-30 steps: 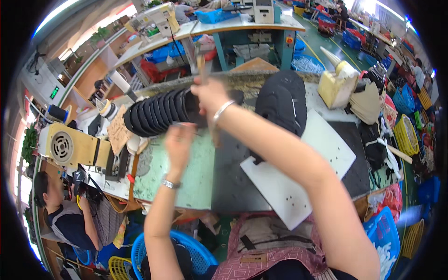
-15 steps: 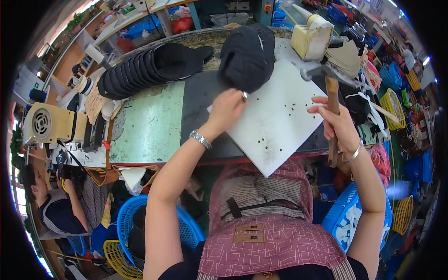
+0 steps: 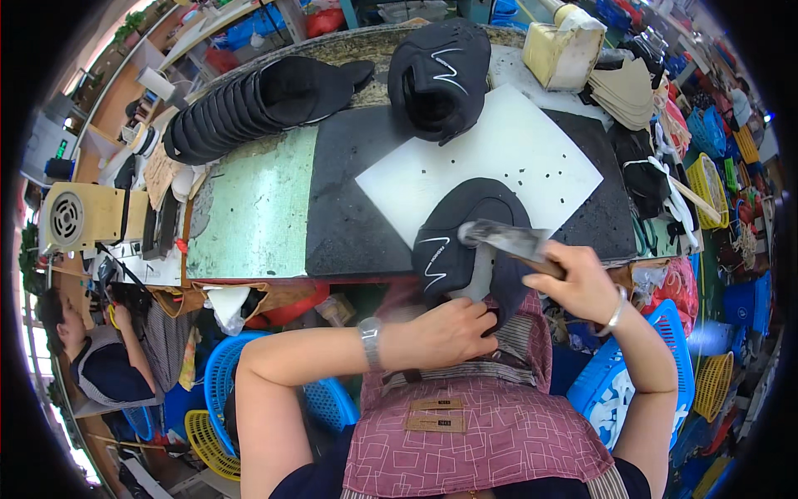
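Observation:
A black cap (image 3: 507, 198) with a white zigzag line lies over the near corner of the white board (image 3: 540, 158). My left hand (image 3: 453, 333) is closed at the cap's near edge, its fingers curled against the fabric; whether it also holds something small is hidden. My right hand (image 3: 575, 284) grips a hammer (image 3: 517, 241) by its wooden handle, the blurred metal head above the middle of the cap. Another group of black caps (image 3: 440, 75), with a similar white line, sits at the board's far corner. Small dark bits are scattered on the board.
A row of nested black caps (image 3: 241, 112) lies at the far left of the bench. A yellowish block (image 3: 561, 58) and a stack of beige curved pieces (image 3: 622, 93) stand at the far right. Blue baskets (image 3: 332, 403) flank my lap. Another person (image 3: 104, 358) sits at the left.
My left hand has come from the far caps toward my body, and a cap now lies before me. The hammer has swung from upright at the right to over this cap. The white board shows shifted.

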Action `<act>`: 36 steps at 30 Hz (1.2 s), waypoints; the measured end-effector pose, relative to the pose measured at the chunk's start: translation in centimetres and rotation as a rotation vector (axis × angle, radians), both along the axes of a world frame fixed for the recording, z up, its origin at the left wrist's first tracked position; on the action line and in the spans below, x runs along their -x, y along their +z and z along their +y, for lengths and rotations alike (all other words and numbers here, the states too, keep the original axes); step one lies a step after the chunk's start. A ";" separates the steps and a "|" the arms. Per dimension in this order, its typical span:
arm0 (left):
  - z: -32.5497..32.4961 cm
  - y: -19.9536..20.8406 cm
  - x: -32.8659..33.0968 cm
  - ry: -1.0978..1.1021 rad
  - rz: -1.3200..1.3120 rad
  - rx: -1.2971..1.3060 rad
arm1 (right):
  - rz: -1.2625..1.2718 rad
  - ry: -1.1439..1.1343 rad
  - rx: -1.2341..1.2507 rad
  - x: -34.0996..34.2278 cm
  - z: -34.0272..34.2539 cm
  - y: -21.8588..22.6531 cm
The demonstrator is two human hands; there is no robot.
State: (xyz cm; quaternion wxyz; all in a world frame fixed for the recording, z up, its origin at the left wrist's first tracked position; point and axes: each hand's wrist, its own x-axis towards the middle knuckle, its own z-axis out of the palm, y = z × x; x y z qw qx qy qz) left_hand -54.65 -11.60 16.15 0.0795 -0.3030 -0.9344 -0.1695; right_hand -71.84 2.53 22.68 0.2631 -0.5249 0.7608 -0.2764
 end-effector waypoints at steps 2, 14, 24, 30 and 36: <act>-0.3 1.5 -0.6 0.058 0.005 -0.282 | 0.032 0.027 0.054 0.2 -0.3 -2.4; -4.5 -2.3 0.5 0.701 -0.581 -1.337 | 0.093 -0.114 -0.024 0.5 0.9 -3.9; -3.8 -2.4 0.5 0.641 -0.175 -0.691 | -0.134 -0.307 0.260 -0.7 1.2 0.3; -3.2 -2.2 0.5 0.527 -0.082 -0.387 | 0.290 0.170 -0.017 -1.1 5.4 -3.6; -3.1 -2.1 1.2 0.847 -0.394 -1.248 | 0.018 -0.180 0.105 -0.5 3.8 -0.4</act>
